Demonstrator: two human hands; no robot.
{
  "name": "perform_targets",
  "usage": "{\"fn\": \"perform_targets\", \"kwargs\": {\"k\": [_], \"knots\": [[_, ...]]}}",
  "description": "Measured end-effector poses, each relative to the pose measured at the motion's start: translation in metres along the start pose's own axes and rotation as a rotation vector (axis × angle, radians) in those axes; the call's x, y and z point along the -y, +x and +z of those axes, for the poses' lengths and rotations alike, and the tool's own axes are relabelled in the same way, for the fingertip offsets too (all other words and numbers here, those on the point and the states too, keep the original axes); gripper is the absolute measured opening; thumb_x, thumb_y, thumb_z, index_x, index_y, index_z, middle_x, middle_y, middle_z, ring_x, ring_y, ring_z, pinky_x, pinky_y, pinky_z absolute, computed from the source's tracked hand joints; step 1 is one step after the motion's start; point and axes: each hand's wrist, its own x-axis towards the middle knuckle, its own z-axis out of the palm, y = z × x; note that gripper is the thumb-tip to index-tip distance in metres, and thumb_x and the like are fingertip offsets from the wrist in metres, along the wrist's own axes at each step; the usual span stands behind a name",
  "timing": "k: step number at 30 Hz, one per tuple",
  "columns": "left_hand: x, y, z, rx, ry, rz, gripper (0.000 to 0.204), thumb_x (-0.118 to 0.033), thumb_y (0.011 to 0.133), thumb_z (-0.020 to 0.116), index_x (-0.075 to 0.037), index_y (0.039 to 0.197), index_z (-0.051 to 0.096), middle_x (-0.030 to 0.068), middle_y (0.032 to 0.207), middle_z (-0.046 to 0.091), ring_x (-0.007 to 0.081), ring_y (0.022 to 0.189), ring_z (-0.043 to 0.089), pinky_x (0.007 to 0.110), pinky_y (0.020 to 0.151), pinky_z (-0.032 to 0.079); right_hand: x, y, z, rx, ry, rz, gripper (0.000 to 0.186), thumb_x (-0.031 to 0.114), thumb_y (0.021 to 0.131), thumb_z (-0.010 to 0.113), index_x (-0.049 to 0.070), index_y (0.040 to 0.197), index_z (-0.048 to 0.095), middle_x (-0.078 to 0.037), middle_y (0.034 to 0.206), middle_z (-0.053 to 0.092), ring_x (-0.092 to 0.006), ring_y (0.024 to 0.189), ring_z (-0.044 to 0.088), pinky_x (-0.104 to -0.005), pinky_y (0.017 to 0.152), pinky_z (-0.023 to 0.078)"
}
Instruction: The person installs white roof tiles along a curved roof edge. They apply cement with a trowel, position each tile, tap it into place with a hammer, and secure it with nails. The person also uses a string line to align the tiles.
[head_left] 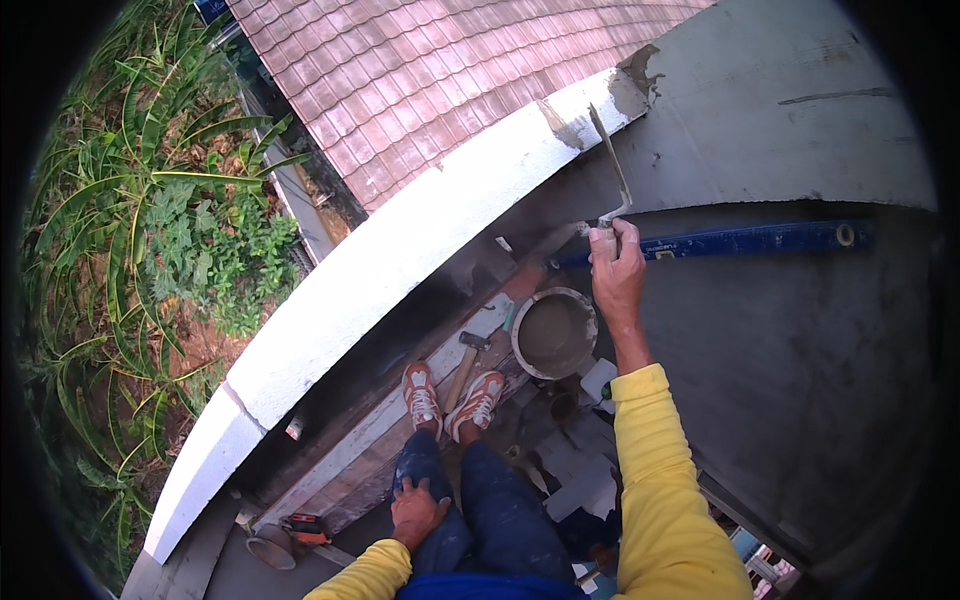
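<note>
My right hand (620,275) is closed round the handle of a trowel (613,158), held out ahead with its thin blade seen edge-on. The blade's tip is close to the far end of a long white block ledge (400,255), where grey mortar (562,125) is smeared; whether they touch I cannot tell. On my left thigh rests my left hand (418,513), fingers spread and holding nothing. Below the right hand stands a round bucket (517,345) with grey wet mortar (553,333) inside. A hammer (462,372) with a wooden handle lies by my shoes.
A blue spirit level (760,240) lies right of the trowel, beneath a grey plastered wall (800,130). My feet stand on wooden planks (350,455). Beyond the ledge are a tiled roof (400,90) and green plants (130,250) lower down. A red-and-black tool (303,525) sits near left.
</note>
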Motion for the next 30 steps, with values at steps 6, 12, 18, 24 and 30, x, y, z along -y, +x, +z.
{"fn": "perform_targets", "kwargs": {"k": [6, 12, 18, 24, 30], "knots": [[0.003, -0.003, 0.002, -0.013, -0.002, 0.026, 0.077, -0.052, 0.09, 0.075, -0.013, 0.153, 0.054, 0.0275, 0.159, 0.042, 0.0524, 0.141, 0.049, 0.057, 0.112, 0.049, -0.01, -0.01, 0.029, -0.034, -0.209, -0.264, 0.029, 0.013, 0.097, 0.076, -0.004, 0.116, 0.062, -0.026, 0.109, 0.066, -0.0482, 0.1, 0.067, -0.0505, 0.083, 0.057], [0.002, -0.002, 0.0, 0.0, -0.005, -0.007, 0.078, -0.052, 0.091, 0.075, -0.013, 0.155, 0.053, 0.0263, 0.16, 0.042, 0.0508, 0.142, 0.049, 0.056, 0.114, 0.048, 0.004, -0.05, 0.017, 0.003, -0.049, -0.305, 0.026, 0.009, 0.096, 0.076, -0.004, 0.114, 0.062, -0.025, 0.106, 0.068, -0.0486, 0.095, 0.068, -0.0509, 0.08, 0.057], [0.004, -0.006, 0.006, 0.006, 0.039, 0.003, 0.079, -0.053, 0.092, 0.075, -0.013, 0.156, 0.052, 0.0265, 0.16, 0.042, 0.0503, 0.142, 0.05, 0.056, 0.115, 0.046, 0.013, 0.006, 0.011, -0.036, -0.123, -0.283, 0.028, 0.013, 0.099, 0.074, -0.006, 0.117, 0.063, -0.026, 0.106, 0.068, -0.0487, 0.093, 0.068, -0.0495, 0.08, 0.057], [0.001, -0.011, 0.012, -0.024, 0.015, 0.002, 0.076, -0.051, 0.093, 0.074, -0.012, 0.155, 0.053, 0.0271, 0.159, 0.043, 0.0512, 0.14, 0.049, 0.055, 0.114, 0.048, 0.048, -0.06, 0.016, 0.173, 0.147, -0.389, 0.029, 0.014, 0.1, 0.073, -0.006, 0.117, 0.061, -0.023, 0.101, 0.068, -0.0445, 0.089, 0.068, -0.0452, 0.075, 0.057], [-0.005, -0.011, 0.017, -0.022, 0.006, -0.009, 0.077, -0.05, 0.093, 0.075, -0.012, 0.156, 0.053, 0.0266, 0.16, 0.042, 0.0504, 0.142, 0.048, 0.055, 0.115, 0.047, 0.005, -0.129, 0.007, -0.078, 0.702, 0.362, 0.033, 0.012, 0.104, 0.07, -0.001, 0.129, 0.053, -0.005, 0.095, 0.065, -0.0074, 0.071, 0.061, -0.0257, 0.061, 0.051]]}}
